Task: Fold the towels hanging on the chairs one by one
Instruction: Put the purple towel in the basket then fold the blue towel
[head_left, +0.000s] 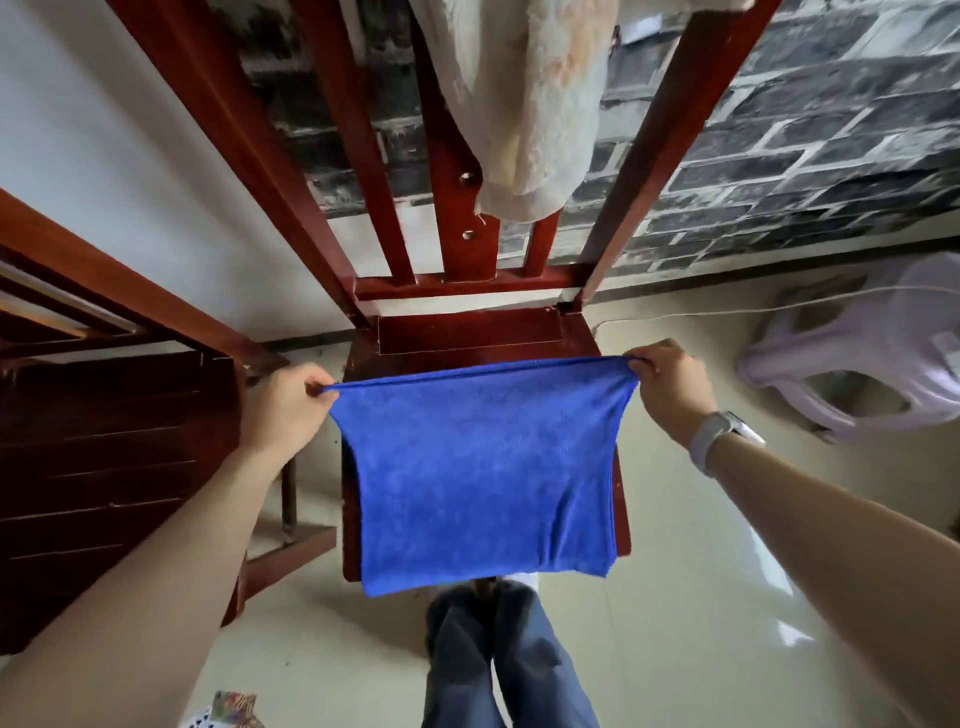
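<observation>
A blue towel (483, 467) hangs stretched in the air above the seat of a red wooden chair (467, 332). My left hand (285, 410) pinches its upper left corner. My right hand (670, 384), with a white watch on the wrist, pinches the upper right corner. The towel's top edge runs taut between the two hands and its lower edge hangs free over the seat's front. A cream towel (524, 114) is draped over the chair's backrest, above and behind the blue one.
A second red wooden chair (104, 415) stands close on the left. A pale plastic stool (872, 358) lies on the tiled floor at the right, with a thin cable beside it. A dark brick-patterned wall is behind. My legs in blue trousers (504, 660) are below the towel.
</observation>
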